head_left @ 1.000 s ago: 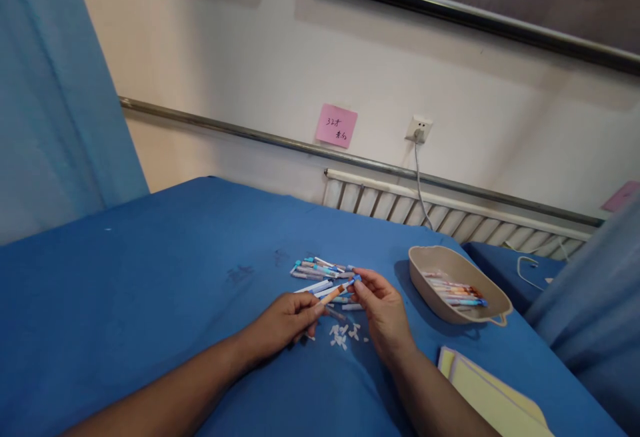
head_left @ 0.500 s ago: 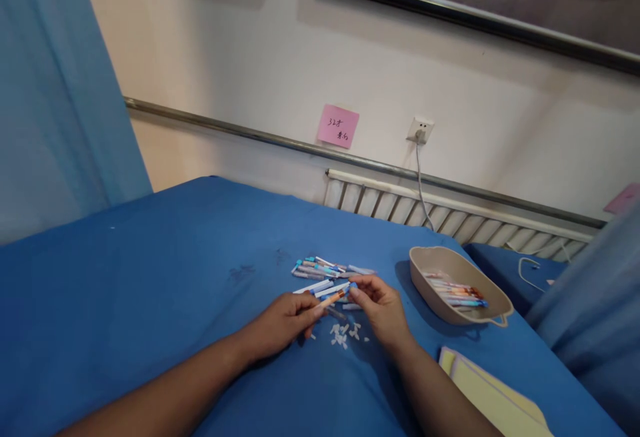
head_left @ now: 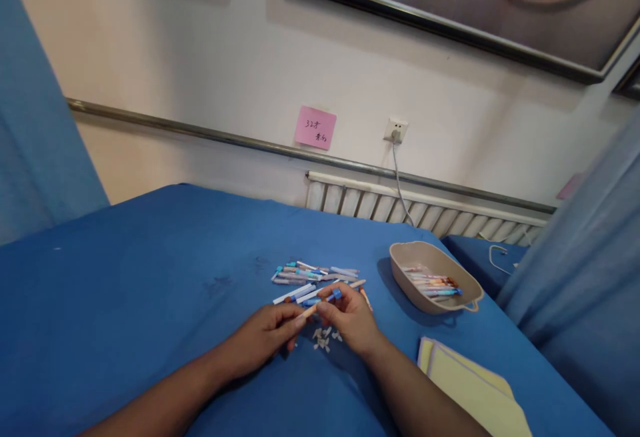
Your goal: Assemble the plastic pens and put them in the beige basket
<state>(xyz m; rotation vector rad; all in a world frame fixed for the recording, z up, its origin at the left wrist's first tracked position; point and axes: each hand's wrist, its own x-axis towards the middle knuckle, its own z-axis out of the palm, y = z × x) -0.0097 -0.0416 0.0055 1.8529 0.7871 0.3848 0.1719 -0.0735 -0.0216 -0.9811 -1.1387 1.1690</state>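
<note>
My left hand [head_left: 270,338] pinches the pale orange end of a pen [head_left: 311,311] between thumb and fingers. The pen's blue end [head_left: 336,295] is between the fingers of my right hand [head_left: 353,322], so both hands hold the same pen. White and blue pens [head_left: 294,294] lie just beyond my fingers, partly hidden by them. Farther back is a loose pile of pens [head_left: 305,273] with grey, white and turquoise parts. An orange pen [head_left: 367,299] rests beside my right hand. Small white scraps [head_left: 323,339] are scattered below my hands.
A beige basin [head_left: 399,270] with several pens [head_left: 435,283] in it stands to the right. Yellow cloths with purple edging [head_left: 473,383] lie at the front right. Blue cloth [head_left: 150,277] covers the table. Behind are a radiator [head_left: 360,200] and a plugged-in cable [head_left: 399,177].
The view has swung right, shifting the scene leftward. Both hands still hold a pen between them, with the right hand's fingers more curled. An orange pen now shows beside my right hand.
</note>
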